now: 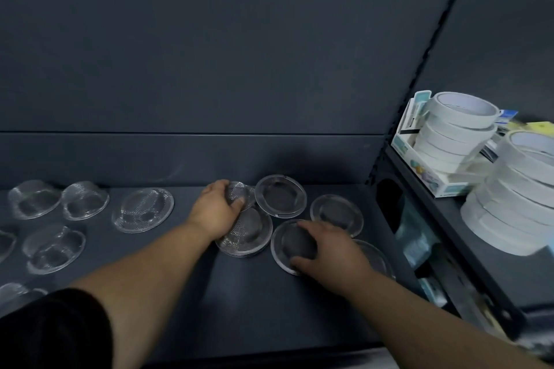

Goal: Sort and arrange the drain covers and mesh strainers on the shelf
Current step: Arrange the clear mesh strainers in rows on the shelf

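L hand [217, 208] grips a mesh strainer [239, 193] over the stack [250, 238], prob. to nest it; R hand [328, 252] curls round a drain cover [295, 241], likely sorting by type on shelf [239, 293].

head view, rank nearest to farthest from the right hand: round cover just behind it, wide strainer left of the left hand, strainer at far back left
From the right hand:
1. round cover, just behind it
2. wide strainer, middle left
3. corner strainer, far back left
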`<action>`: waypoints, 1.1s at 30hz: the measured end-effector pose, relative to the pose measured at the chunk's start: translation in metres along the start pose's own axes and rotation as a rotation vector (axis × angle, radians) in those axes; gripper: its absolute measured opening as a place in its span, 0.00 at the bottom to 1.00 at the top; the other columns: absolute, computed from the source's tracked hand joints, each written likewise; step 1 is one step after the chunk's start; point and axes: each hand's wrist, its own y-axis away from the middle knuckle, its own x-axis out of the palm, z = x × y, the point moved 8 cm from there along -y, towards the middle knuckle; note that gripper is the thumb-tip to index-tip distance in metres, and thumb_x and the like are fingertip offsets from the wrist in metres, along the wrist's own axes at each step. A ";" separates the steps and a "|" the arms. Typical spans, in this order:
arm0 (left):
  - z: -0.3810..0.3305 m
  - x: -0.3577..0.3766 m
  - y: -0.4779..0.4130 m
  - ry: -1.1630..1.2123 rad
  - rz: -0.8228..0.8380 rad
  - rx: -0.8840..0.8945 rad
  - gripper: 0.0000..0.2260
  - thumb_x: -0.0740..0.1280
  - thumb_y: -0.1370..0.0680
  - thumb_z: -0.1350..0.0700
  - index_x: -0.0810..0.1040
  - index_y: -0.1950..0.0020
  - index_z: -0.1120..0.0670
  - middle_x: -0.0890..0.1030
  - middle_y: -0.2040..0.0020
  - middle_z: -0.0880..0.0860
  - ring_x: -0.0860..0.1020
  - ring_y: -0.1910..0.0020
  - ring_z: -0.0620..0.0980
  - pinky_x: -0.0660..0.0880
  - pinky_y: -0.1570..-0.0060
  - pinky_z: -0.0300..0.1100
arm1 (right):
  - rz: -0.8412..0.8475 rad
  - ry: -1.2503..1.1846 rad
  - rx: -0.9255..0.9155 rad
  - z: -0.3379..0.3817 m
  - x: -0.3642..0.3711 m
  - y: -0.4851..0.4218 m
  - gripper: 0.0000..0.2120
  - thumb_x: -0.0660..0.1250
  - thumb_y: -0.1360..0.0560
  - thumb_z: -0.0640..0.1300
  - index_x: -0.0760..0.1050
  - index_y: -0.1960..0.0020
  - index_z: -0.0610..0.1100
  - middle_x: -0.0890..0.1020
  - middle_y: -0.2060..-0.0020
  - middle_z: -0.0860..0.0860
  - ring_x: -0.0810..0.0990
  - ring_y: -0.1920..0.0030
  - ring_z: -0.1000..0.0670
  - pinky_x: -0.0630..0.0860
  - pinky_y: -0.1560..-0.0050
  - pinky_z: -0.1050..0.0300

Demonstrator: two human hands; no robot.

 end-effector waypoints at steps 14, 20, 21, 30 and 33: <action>0.011 -0.044 0.021 0.276 -0.164 -0.032 0.28 0.71 0.26 0.50 0.65 0.30 0.55 0.72 0.34 0.56 0.73 0.37 0.54 0.66 0.39 0.39 | -0.212 -0.136 0.131 0.024 -0.025 0.024 0.30 0.70 0.36 0.58 0.69 0.35 0.57 0.72 0.41 0.54 0.69 0.38 0.51 0.69 0.41 0.59; 0.055 -0.086 0.067 0.247 -0.116 0.026 0.28 0.72 0.26 0.50 0.65 0.29 0.53 0.73 0.33 0.52 0.72 0.35 0.50 0.64 0.40 0.35 | -0.207 -0.201 0.080 0.081 -0.012 0.029 0.31 0.72 0.38 0.59 0.70 0.36 0.57 0.72 0.41 0.56 0.69 0.37 0.53 0.67 0.40 0.61; 0.065 -0.093 0.073 0.208 -0.101 0.031 0.29 0.71 0.26 0.50 0.65 0.29 0.52 0.72 0.32 0.52 0.71 0.34 0.50 0.63 0.39 0.35 | -0.201 -0.207 0.066 0.092 -0.007 0.029 0.31 0.72 0.38 0.58 0.70 0.36 0.57 0.72 0.41 0.56 0.69 0.37 0.53 0.67 0.40 0.62; 0.116 -0.113 0.118 -0.039 0.086 0.176 0.30 0.72 0.27 0.50 0.64 0.28 0.52 0.70 0.33 0.50 0.68 0.34 0.47 0.60 0.38 0.30 | -0.088 -0.172 0.007 0.156 0.040 0.030 0.32 0.70 0.37 0.59 0.69 0.34 0.58 0.72 0.38 0.56 0.71 0.39 0.53 0.70 0.38 0.60; 0.127 -0.104 0.132 -0.095 0.159 0.205 0.31 0.71 0.27 0.49 0.63 0.28 0.51 0.69 0.32 0.50 0.68 0.34 0.46 0.60 0.39 0.30 | -0.116 -0.149 0.034 0.162 0.044 0.031 0.32 0.70 0.36 0.59 0.68 0.33 0.57 0.72 0.37 0.54 0.70 0.37 0.52 0.69 0.37 0.60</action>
